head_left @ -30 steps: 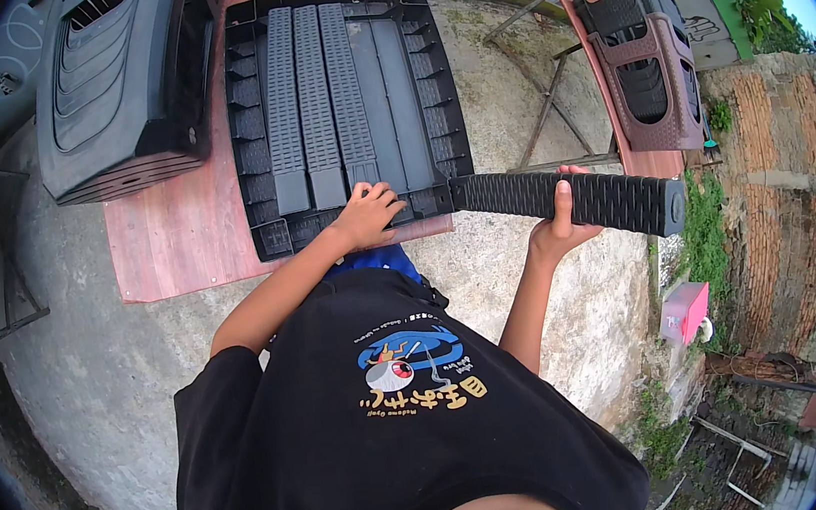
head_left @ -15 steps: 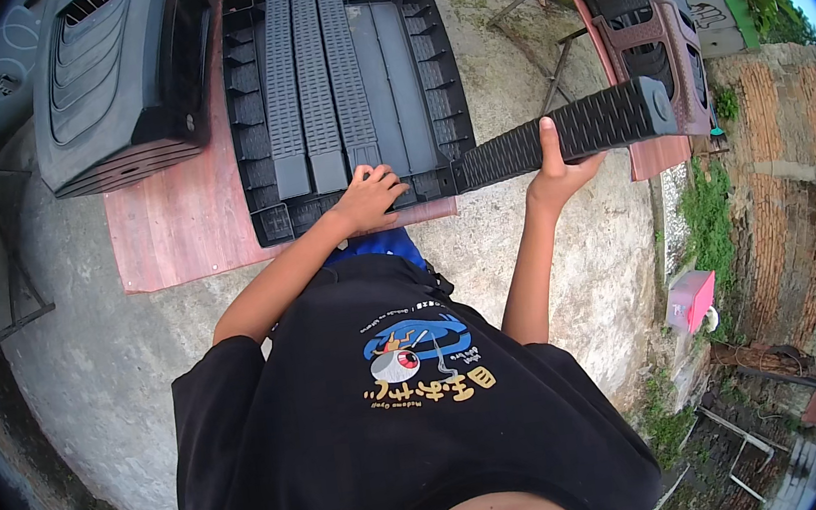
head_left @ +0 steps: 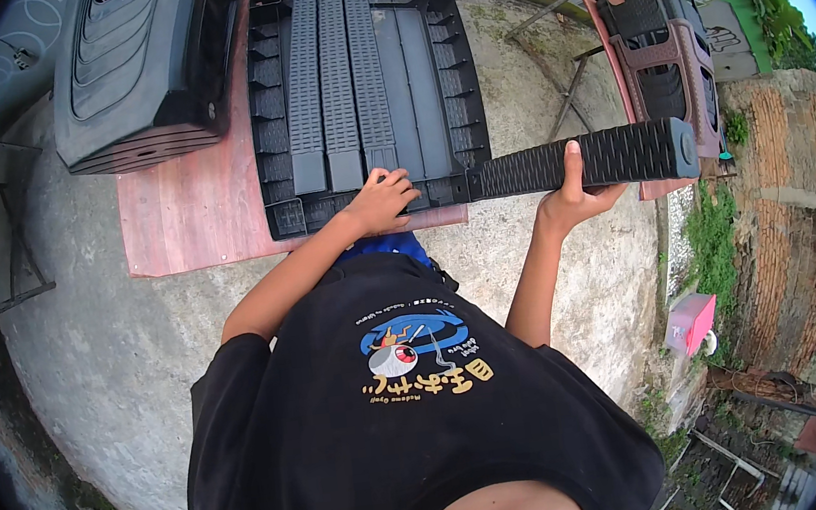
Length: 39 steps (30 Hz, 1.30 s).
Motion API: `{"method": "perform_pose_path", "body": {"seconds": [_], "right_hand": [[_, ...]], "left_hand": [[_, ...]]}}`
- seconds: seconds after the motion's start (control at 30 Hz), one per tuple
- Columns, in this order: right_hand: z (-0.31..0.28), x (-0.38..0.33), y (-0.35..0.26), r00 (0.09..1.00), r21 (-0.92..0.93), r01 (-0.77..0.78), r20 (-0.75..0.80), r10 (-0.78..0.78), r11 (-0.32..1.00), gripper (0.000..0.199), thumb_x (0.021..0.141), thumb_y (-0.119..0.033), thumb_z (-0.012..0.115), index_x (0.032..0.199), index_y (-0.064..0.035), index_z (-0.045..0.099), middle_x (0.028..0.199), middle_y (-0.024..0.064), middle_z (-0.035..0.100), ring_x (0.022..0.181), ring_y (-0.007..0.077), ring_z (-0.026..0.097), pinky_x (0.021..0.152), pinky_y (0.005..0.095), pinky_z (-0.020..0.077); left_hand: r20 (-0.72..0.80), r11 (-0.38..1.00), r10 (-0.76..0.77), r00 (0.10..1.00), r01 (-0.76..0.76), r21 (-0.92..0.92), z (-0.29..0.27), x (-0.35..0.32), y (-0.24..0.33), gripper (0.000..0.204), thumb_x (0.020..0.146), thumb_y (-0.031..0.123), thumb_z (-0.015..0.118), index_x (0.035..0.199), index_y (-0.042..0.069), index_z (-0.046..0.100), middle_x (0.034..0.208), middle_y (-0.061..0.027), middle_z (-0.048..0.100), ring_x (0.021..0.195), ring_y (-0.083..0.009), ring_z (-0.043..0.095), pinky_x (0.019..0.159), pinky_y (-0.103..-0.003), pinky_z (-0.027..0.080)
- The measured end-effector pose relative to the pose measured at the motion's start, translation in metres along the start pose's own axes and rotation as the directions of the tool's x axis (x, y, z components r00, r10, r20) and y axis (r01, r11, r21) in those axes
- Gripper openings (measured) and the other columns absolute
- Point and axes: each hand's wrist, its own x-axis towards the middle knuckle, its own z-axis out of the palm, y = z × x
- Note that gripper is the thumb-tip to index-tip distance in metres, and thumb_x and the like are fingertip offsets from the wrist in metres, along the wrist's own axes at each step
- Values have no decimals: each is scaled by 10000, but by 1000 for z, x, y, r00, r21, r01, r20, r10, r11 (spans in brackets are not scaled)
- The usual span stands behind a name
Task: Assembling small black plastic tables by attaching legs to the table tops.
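1. Head view: black panel (head_left: pixel 284 218) lies beyond the left fingers; three textured bars (head_left: pixel 337 92) lie inside it, apparently unattached.
2. Left hand (head_left: pixel 384 200): fingers loosely curled at panel's near edge, beside the nearest bar's end; cannot tell if gripping.
3. Right hand (head_left: pixel 575 198): fingers closed around fourth bar (head_left: pixel 633 153), thumb on top. Bar's far-left end, leftward of these fingers, meets panel corner; joint completion cannot be told.

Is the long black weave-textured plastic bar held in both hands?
No: only the right hand holds the bar, while the left hand is at the near edge of the shallow black rectangular plastic tray.
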Motion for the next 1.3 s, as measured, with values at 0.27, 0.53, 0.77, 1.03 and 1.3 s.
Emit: {"method": "perform_pose_path", "body": {"seconds": [0.27, 0.53, 0.77, 1.03, 1.3], "right_hand": [[-14, 14, -62, 957, 49, -49, -284, 61, 998, 561, 952, -129, 711, 1406, -30, 395, 1324, 136, 550, 1113, 203, 604, 929, 359, 552], [-67, 18, -69, 986, 231, -100, 151, 66, 968, 874, 819, -359, 830, 1462, -10, 351, 1401, 143, 471, 1274, 280, 521, 1058, 444, 492], [-53, 23, -30, 997, 316, 15, 63, -36, 949, 616, 813, -119, 690, 1350, 34, 431, 1165, 190, 587, 1038, 323, 631, 941, 518, 550], [-43, 19, -2, 996, 373, 2, 86, -37, 928, 613, 784, -75, 698, 1324, 69, 444, 1060, 170, 601, 932, 270, 615, 854, 460, 555], [-34, 40, 5, 996, 353, -8, 87, -24, 936, 493, 793, -55, 667, 1241, 84, 514, 1035, 181, 602, 885, 261, 611, 805, 441, 569]], "left_hand": [[-490, 841, 80, 868, -322, -435, -103, 79, 96, 1078, 743, 451, 829, 1582, 95, 253, 1436, -183, 484, 1395, -365, 391, 1122, -482, 340], [-39, 494, 527, 849, -343, -799, -139, 152, 73, 1073, 658, 224, 903, 1573, 131, 350, 1404, -160, 590, 1270, -275, 575, 1074, -358, 434], [57, 628, 489, 870, -306, -716, -102, 165, 59, 1078, 721, 381, 877, 1596, 163, 286, 1534, -186, 441, 1397, -335, 446, 1157, -424, 362], [-18, 844, -171, 985, 137, -518, -29, 68, 7, 529, 951, 263, 631, 1428, 90, 483, 1311, -169, 566, 1266, -355, 524, 1061, -449, 438], [-141, 943, -11, 990, -36, -330, -1, 13, 3, 430, 931, 329, 617, 1284, 83, 624, 1145, -108, 640, 1109, -280, 547, 1017, -409, 397]]}}
